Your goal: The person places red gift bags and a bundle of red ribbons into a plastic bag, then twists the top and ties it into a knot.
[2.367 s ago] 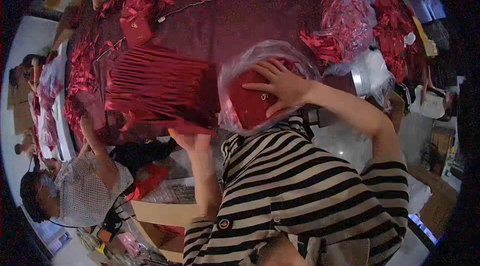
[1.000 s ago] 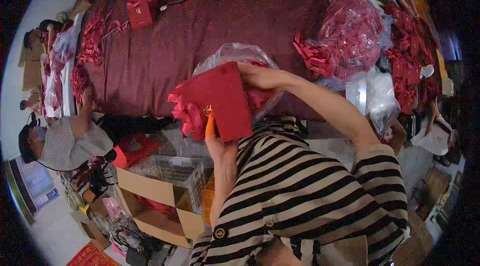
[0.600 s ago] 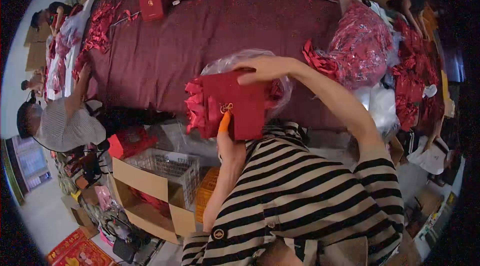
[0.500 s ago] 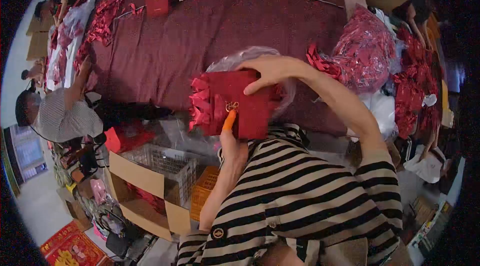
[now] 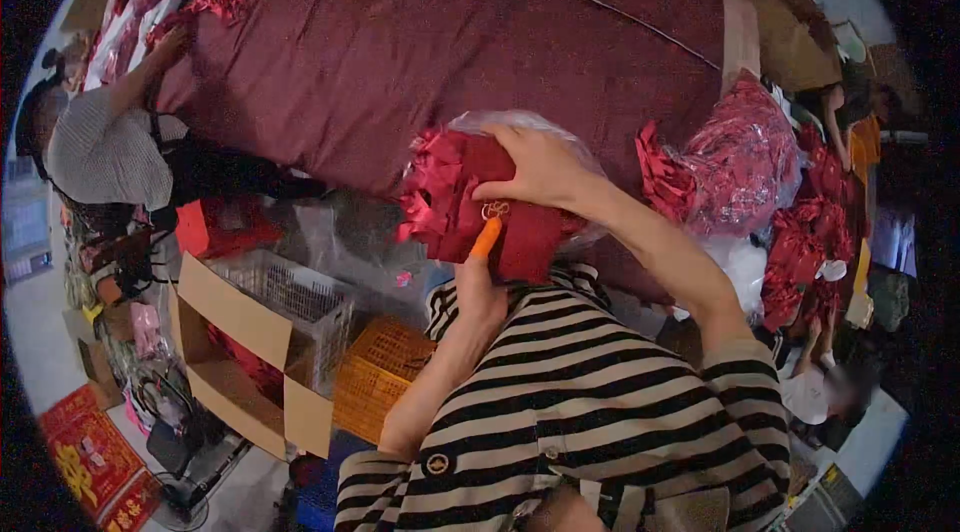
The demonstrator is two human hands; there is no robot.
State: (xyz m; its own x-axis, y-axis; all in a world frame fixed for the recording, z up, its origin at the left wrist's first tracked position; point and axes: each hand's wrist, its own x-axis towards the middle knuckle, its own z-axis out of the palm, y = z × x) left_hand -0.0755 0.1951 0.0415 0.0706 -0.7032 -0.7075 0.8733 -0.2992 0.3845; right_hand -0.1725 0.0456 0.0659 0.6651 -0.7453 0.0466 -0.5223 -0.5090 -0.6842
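A stack of dark red gift bags [image 5: 530,244] with a gold emblem is held in front of my chest, glossy red ribbons [image 5: 432,182] bunched along its left side. My left hand [image 5: 478,282] grips the stack from below, its thumb, in an orange finger cover [image 5: 487,237], pressed on the front beside the emblem. Over the top edge curls my right hand [image 5: 548,170], fingers behind the stack and thumb on its front. Clear plastic [image 5: 525,120] shows behind the stack and above my right hand. Most fingers of my left hand are hidden underneath.
A dark red cloth covers the table [image 5: 420,72]. To the right lies a plastic-wrapped heap of red ribbons [image 5: 740,167]. Below left stand an open cardboard box [image 5: 235,322], a grey crate [image 5: 290,287] and an orange basket [image 5: 375,372]. A co-worker [image 5: 105,152] leans at the left.
The view has swung, so the table's far edge sits tilted. Both hands still hold the stack, which has tipped somewhat, with the ribbons on its left spread more toward me.
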